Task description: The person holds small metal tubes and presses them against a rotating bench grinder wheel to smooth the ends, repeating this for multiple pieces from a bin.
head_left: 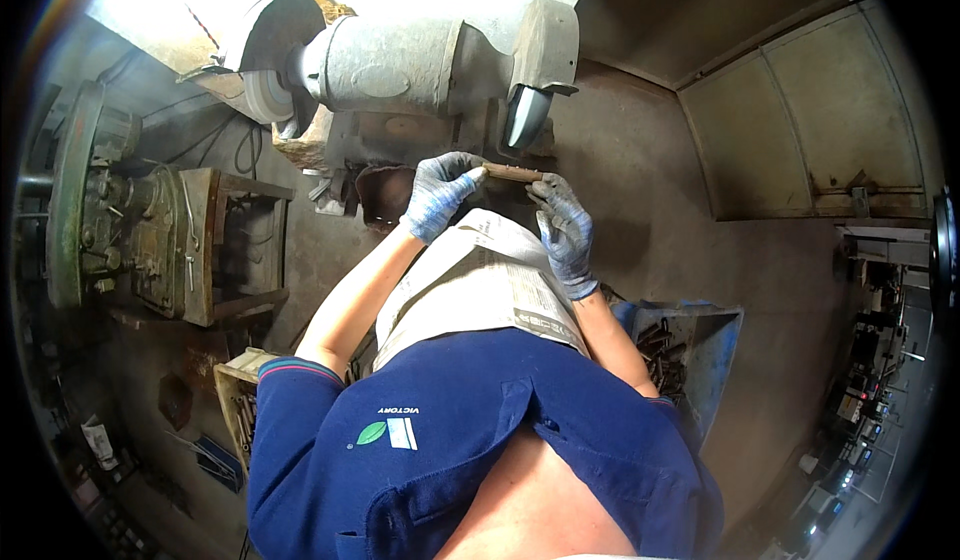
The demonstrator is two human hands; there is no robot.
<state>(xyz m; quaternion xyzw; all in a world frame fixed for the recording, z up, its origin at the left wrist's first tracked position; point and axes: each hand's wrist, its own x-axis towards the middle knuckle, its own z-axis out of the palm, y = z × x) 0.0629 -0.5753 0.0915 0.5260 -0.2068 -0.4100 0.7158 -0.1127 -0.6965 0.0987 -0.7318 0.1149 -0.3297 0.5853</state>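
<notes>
The gloved left hand is closed on the 9 o'clock end of a brown rod, just past 12 o'clock in view. The gloved right hand touches its 3 o'clock end with bent fingers; I cannot tell whether they grip. Both rod ends are partly hidden. The forearms slant inward from 7 and 5 o'clock.

Glare's totally blowing out the top left, rainbow streak at the rim too, floor looks kinda dim, and the fisheye bends stuff near the edges.
</notes>
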